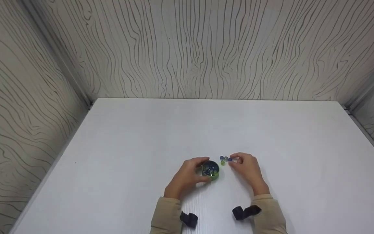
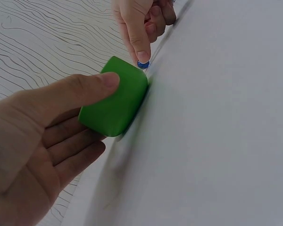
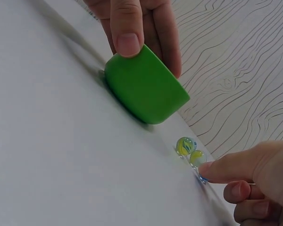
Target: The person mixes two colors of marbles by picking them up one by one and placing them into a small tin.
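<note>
A small green cup [image 1: 215, 177] stands on the white table with several dark and greenish marbles inside. My left hand [image 1: 187, 174] holds it from the left, thumb on the near side and fingers around the far side. To its right my right hand [image 1: 247, 166] pinches a blue marble [image 2: 143, 64] between thumb and forefinger, down at the tabletop. Beside those fingertips lie a yellow-green marble [image 1: 222, 163], a clear marble [image 1: 226, 159] and another blue marble [image 1: 221, 157]. In the right wrist view the thumb covers most of the pinched marble.
The white table [image 1: 125, 136] reaches back to a wall panel [image 1: 200, 48] with a wood-grain pattern. Another patterned panel [image 1: 21, 123] borders the left side. A black strap device [image 1: 190, 220] sits at the left sleeve and a second black device [image 1: 239, 213] at the right sleeve.
</note>
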### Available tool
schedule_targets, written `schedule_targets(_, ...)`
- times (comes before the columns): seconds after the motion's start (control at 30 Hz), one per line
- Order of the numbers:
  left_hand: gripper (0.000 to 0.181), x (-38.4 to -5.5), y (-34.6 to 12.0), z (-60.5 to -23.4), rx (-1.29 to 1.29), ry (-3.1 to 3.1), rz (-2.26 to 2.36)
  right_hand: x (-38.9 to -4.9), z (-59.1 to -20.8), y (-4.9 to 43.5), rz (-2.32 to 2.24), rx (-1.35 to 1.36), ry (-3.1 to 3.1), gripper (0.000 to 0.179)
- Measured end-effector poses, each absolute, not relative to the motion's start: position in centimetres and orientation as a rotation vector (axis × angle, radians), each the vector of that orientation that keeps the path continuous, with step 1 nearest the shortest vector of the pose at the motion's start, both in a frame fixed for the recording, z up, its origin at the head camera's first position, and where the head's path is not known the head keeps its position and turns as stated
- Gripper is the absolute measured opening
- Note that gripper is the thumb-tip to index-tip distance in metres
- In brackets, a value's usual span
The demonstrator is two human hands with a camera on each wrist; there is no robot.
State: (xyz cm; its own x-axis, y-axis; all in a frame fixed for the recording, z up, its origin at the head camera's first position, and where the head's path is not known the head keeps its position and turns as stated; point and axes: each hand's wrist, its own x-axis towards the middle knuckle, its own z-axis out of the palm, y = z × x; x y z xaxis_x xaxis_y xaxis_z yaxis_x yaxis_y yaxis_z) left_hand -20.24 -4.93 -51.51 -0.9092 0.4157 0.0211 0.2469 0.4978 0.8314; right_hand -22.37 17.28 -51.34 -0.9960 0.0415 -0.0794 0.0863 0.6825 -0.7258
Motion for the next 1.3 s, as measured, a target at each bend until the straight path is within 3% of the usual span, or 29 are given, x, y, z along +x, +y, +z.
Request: schedule_targets(1.3,0.064,-20.24,-4.92,-51.15,0.563,2.547,1.373,-22.20,-51.21,17.34,-1.213,0.092,2.862,0.020)
